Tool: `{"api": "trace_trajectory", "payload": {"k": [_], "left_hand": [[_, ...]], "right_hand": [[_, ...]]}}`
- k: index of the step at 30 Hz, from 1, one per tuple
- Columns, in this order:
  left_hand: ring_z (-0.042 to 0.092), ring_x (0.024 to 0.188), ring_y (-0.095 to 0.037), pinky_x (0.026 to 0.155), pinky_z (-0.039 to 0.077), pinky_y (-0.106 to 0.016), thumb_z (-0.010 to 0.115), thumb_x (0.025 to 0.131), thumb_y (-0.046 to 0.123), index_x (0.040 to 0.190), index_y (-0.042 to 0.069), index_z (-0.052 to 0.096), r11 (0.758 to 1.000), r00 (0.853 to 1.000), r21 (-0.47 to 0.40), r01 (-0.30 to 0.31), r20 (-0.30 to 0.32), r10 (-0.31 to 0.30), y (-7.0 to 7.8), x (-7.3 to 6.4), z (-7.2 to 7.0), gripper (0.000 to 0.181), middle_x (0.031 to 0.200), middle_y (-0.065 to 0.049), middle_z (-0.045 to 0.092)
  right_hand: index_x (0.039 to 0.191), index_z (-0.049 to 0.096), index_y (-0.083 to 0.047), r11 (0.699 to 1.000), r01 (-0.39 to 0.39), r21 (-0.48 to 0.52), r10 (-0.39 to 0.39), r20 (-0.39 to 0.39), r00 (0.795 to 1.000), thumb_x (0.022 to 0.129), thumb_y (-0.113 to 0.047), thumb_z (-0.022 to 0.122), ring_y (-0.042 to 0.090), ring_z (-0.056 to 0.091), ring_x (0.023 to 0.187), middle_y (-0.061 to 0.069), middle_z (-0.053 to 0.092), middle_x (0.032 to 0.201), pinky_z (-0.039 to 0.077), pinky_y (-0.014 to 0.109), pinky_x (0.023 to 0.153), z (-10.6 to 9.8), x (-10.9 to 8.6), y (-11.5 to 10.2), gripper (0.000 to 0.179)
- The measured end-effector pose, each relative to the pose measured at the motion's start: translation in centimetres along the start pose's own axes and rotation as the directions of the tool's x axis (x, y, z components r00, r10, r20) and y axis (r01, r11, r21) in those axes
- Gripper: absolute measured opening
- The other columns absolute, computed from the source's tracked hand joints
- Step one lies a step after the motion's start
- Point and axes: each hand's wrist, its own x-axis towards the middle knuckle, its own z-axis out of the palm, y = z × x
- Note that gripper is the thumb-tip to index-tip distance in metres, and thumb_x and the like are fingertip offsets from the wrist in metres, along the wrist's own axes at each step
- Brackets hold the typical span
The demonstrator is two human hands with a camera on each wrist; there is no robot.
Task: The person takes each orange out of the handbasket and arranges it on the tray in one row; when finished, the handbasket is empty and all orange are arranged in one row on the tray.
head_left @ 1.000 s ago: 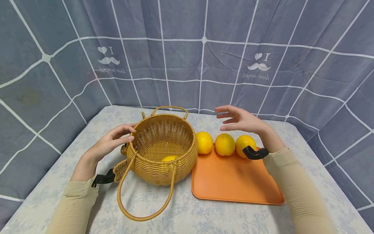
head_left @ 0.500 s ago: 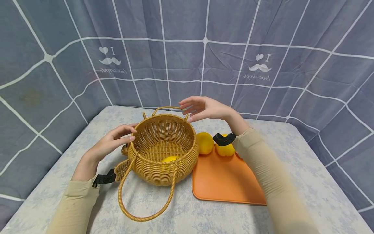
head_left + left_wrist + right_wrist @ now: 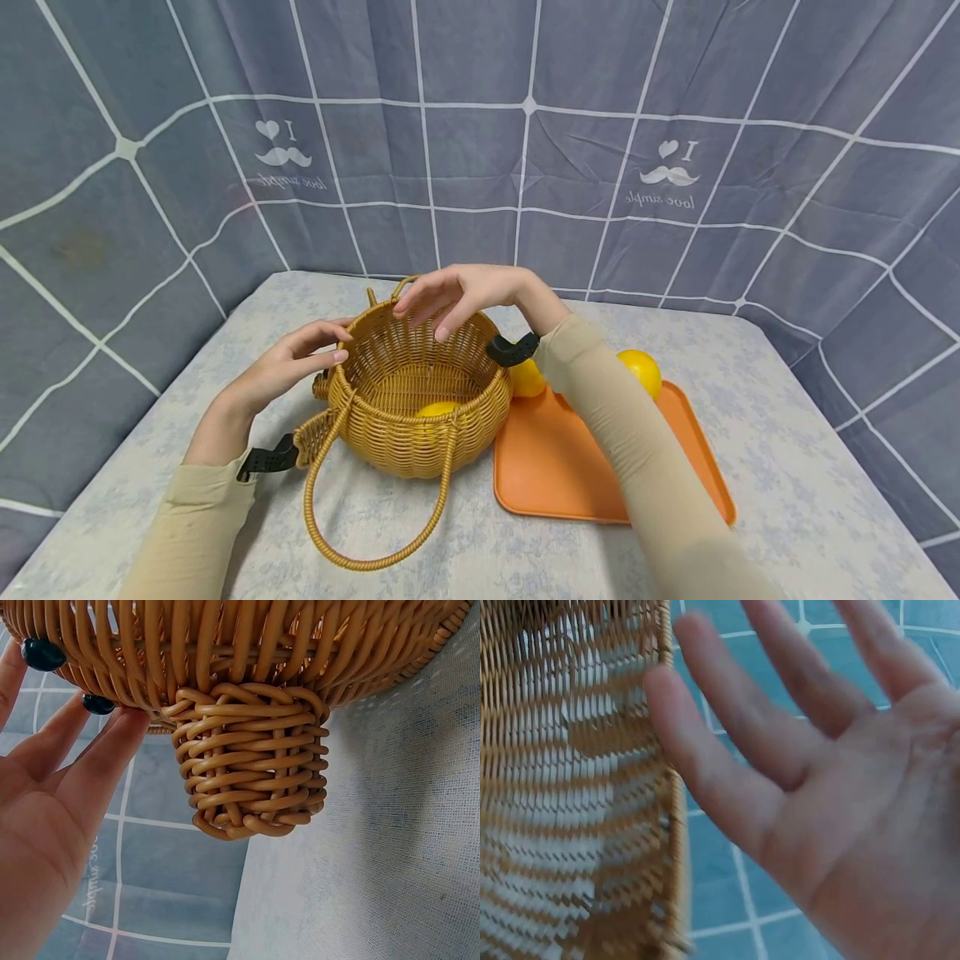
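A round wicker basket (image 3: 405,450) stands left of centre in the head view, with one yellow-orange fruit (image 3: 437,409) in its bottom. My left hand (image 3: 281,367) touches the basket's left rim with its fingertips, fingers loosely extended. In the left wrist view, the fingers (image 3: 105,761) reach the woven wall beside a short woven knob (image 3: 251,765). My right hand (image 3: 480,292) hovers over the basket's far right rim with nothing held. Its fingers are spread in the right wrist view, next to the basket wall (image 3: 577,787).
An orange tray (image 3: 551,483) lies right of the basket. Along its far edge show two yellow fruits, one by the basket (image 3: 528,379) and one farther right (image 3: 641,372); my right forearm hides part of the tray. A basket handle (image 3: 375,562) hangs toward the front.
My right hand has moved left from above the fruits on the tray to over the basket, dipping lower toward its rim. The left hand and the basket have stayed put.
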Motion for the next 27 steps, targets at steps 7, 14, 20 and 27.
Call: {"api": "trace_trajectory", "payload": {"k": [7, 14, 20, 27], "left_hand": [[0.026, 0.134, -0.036, 0.101, 0.025, -0.056, 0.055, 0.096, 0.018, 0.118, 0.0, 0.05, 1.0, 1.0, 0.008, 0.006, -0.006, -0.006, 0.1, -0.1, -0.1, 0.028, 0.148, -0.016, 0.03], [0.028, 0.134, -0.034, 0.101, 0.026, -0.053, 0.056, 0.096, 0.018, 0.117, 0.002, 0.051, 1.0, 1.0, 0.011, 0.005, -0.018, -0.005, 0.1, 0.0, 0.0, 0.027, 0.147, -0.013, 0.032], [0.027, 0.135, -0.033, 0.102, 0.025, -0.054, 0.056, 0.096, 0.017, 0.118, -0.001, 0.05, 1.0, 1.0, -0.004, -0.014, -0.004, 0.014, -0.3, 0.6, 0.4, 0.029, 0.147, -0.013, 0.032], [0.028, 0.135, -0.032, 0.103, 0.028, -0.044, 0.056, 0.095, 0.017, 0.118, 0.0, 0.051, 1.0, 1.0, 0.006, -0.007, -0.025, 0.007, -0.2, 0.2, 0.1, 0.029, 0.147, -0.011, 0.033]], "right_hand": [[0.127, 0.048, 0.01, 0.999, 0.015, 0.053, -0.024, 0.176, 0.984, 0.08, -0.001, 0.073, 0.035, 0.045, 0.124, 0.018, 0.046, 0.137, 0.037, 0.049, 0.099, 0.2, 2.1, 1.2, 0.054], [0.119, 0.054, 0.01, 0.995, -0.073, 0.074, 0.049, 0.276, 0.96, 0.079, 0.007, 0.071, 0.036, 0.044, 0.125, 0.018, 0.049, 0.133, 0.031, 0.052, 0.102, 0.7, 3.4, 1.8, 0.044], [0.102, 0.061, 0.006, 0.996, -0.081, 0.031, 0.069, 0.276, 0.959, 0.076, 0.01, 0.071, 0.028, 0.053, 0.115, 0.017, 0.057, 0.12, 0.033, 0.051, 0.101, 1.4, 4.1, 2.6, 0.028], [0.092, 0.058, 0.007, 0.991, -0.091, -0.095, 0.117, 0.315, 0.942, 0.073, 0.007, 0.075, 0.037, 0.053, 0.104, 0.022, 0.059, 0.105, 0.039, 0.051, 0.095, 1.8, 5.0, 3.3, 0.025]]}}
